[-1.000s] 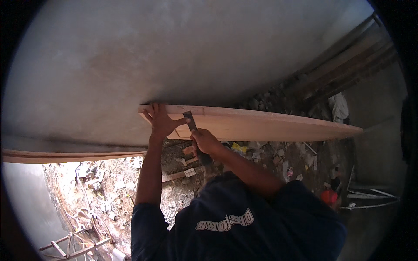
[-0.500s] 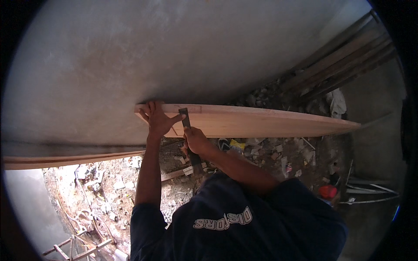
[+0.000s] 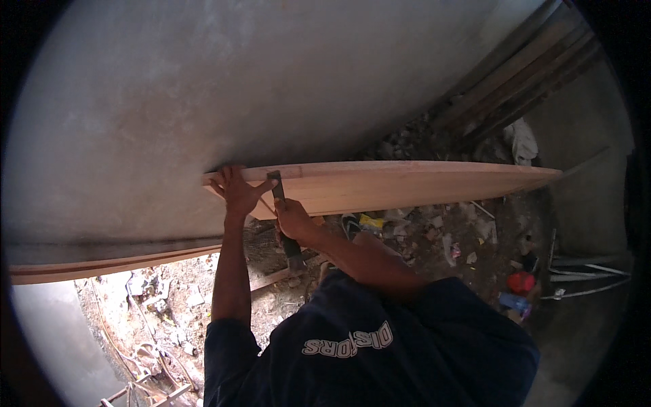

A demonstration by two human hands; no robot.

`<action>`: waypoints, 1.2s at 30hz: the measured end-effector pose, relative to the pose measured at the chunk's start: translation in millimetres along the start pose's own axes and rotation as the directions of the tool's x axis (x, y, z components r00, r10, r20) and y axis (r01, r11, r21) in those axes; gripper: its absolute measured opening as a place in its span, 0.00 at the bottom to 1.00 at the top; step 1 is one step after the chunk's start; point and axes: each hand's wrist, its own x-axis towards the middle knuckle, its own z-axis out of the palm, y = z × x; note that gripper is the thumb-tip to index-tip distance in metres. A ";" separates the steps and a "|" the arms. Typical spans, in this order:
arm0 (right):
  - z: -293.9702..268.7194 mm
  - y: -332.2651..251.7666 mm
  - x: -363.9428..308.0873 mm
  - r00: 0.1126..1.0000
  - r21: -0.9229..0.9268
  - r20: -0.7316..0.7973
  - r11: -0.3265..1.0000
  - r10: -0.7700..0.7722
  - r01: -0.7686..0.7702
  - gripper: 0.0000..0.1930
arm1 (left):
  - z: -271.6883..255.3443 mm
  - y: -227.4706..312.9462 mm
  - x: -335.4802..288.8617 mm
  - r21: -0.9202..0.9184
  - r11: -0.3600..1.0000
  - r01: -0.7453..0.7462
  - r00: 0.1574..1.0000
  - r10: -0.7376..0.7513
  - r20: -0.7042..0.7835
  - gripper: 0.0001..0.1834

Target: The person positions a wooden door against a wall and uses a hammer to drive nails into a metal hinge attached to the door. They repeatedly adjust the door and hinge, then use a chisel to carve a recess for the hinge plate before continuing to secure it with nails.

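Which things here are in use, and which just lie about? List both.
In use:
left hand flat on the board
right hand gripping the hammer
wall behind the board

Lying about:
rubble
red container
planks

Dim overall, soft daylight, no hard glare. Brightest patch at 8 o'clock, on the pale rubble-strewn ground (image 3: 146, 319). The broad grey concrete wall (image 3: 271, 81) is evenly lit, with a dark shadow band along its lower edge toward 9 o'clock. Heavy black vignette rings the frame. The long pale wooden board (image 3: 420, 183) bows from fisheye distortion. Slightly soft throughout; details at 3 o'clock are murky.
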 end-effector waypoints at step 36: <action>28.6 -22.9 -17.5 0.987 0.463 -0.059 0.880 0.149 -0.105 0.19 | -3.5 -6.1 -3.8 -0.007 0.999 -0.038 0.998 0.037 -0.053 0.55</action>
